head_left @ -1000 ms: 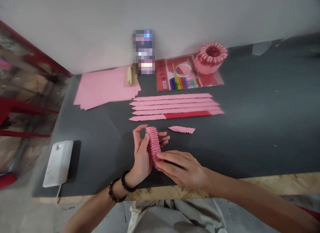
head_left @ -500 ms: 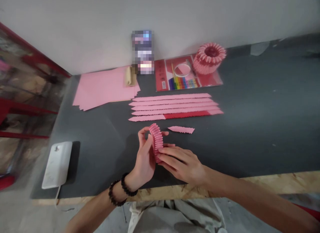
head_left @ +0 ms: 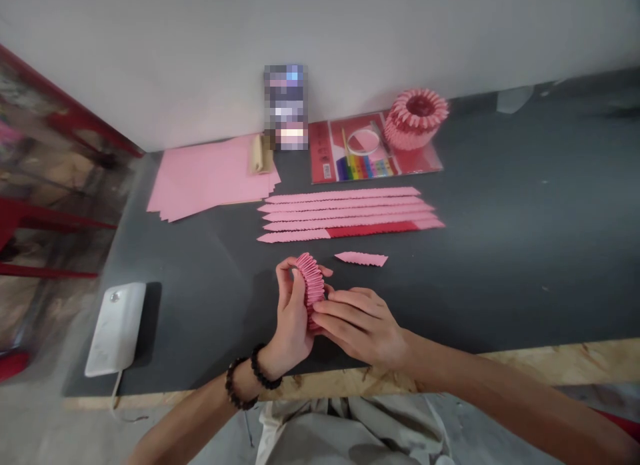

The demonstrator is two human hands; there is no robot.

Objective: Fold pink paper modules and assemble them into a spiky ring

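Between my hands is a pink and red ring of folded paper, held on edge above the table's front part. My left hand grips it from the left, thumb on the near face and fingers behind. My right hand presses its fingertips on the ring's lower right side; part of the ring is hidden there. Just beyond lies a short pink folded paper piece. Farther back several long pink paper strips lie in parallel, the nearest with a red middle section.
A pink and red folded-paper pot stands on a red craft packet by the wall. Pink paper sheets lie at the back left, beside a phone-like pixelated object. A white corded device sits at the left edge.
The ring has come slightly down and left with both hands around it. My right fingers have shifted a little along its lower side. The items on the table stay put.
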